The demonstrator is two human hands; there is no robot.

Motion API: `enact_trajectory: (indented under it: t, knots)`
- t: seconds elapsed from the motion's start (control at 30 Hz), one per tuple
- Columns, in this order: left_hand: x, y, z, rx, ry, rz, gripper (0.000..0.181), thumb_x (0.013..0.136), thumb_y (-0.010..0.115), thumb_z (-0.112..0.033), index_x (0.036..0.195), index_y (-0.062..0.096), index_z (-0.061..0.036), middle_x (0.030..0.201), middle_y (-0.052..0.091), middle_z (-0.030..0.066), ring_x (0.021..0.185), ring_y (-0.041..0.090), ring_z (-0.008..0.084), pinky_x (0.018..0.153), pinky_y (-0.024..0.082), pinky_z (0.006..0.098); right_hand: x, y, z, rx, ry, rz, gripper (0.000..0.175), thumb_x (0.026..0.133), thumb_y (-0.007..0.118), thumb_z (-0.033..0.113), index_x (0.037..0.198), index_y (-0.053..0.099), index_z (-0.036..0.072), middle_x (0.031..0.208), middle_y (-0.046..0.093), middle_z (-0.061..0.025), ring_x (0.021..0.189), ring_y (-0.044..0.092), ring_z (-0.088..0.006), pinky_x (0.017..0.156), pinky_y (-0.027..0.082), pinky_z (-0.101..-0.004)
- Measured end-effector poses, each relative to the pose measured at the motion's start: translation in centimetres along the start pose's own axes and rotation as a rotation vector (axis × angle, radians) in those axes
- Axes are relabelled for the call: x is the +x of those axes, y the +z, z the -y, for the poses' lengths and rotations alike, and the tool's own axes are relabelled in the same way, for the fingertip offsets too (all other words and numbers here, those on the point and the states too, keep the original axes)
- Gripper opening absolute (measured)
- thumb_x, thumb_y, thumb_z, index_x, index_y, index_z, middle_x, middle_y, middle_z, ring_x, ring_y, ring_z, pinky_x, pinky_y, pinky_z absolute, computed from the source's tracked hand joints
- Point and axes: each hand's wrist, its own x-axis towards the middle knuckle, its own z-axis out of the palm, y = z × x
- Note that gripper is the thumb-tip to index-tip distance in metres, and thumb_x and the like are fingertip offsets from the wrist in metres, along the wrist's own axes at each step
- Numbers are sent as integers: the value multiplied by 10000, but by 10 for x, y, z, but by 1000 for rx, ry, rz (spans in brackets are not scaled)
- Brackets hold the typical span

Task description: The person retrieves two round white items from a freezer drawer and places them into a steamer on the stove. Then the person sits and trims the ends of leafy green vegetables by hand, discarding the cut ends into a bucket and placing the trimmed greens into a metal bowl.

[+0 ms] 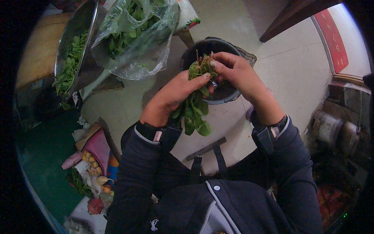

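A bunch of leafy greens [195, 112] hangs from my left hand [182, 90], its leaves drooping toward me and its root ends pointing away. The thumb lies across the stems. My right hand [230, 65] pinches the brownish root ends [206, 60] between thumb and fingers. Both hands are over a dark round bucket [225, 101], whose inside is mostly hidden by them. Up and to the left, a clear plastic bag [157, 63] holds more greens [119, 44]. Beside it, a metal basin [93, 35] contains loose leafy stems [71, 64], some hanging over its rim.
Potatoes [92, 163] and other vegetables lie among packaging on the left. Pale floor tiles [280, 79] surround the bucket. A dark wooden furniture edge [292, 17] juts in at top right. Metal containers [330, 125] stand at the right.
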Motion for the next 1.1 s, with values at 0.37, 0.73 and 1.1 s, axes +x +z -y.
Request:
enact_trajectory:
  t: [0.37, 0.73, 1.1]
  knots:
    - [3, -5, 7, 140, 61, -128, 317, 895, 625, -316, 1050, 625, -40, 873, 600, -15, 779, 525, 69, 682, 449, 238, -4, -9, 7, -231, -99, 39, 150, 863, 608, 158, 932, 596, 26, 801, 572, 15, 733, 489, -53, 668, 429, -227]
    - [-10, 7, -2, 134, 153, -88, 237, 903, 612, -274, 955, 620, -42, 829, 594, -31, 770, 523, 69, 706, 437, 233, -5, 4, 3, -117, -33, 121, 261, 908, 522, 250, 769, 564, 33, 619, 500, -6, 582, 426, -80, 531, 365, -258]
    - [-3, 10, 6, -6, 266, -159, 215, 904, 595, -269, 936, 603, -57, 827, 583, -27, 772, 521, 71, 710, 430, 232, -11, 31, 3, 880, 501, 11, 332, 951, 455, 320, 716, 504, 90, 476, 316, 66, 350, 294, -53, 321, 210, -193]
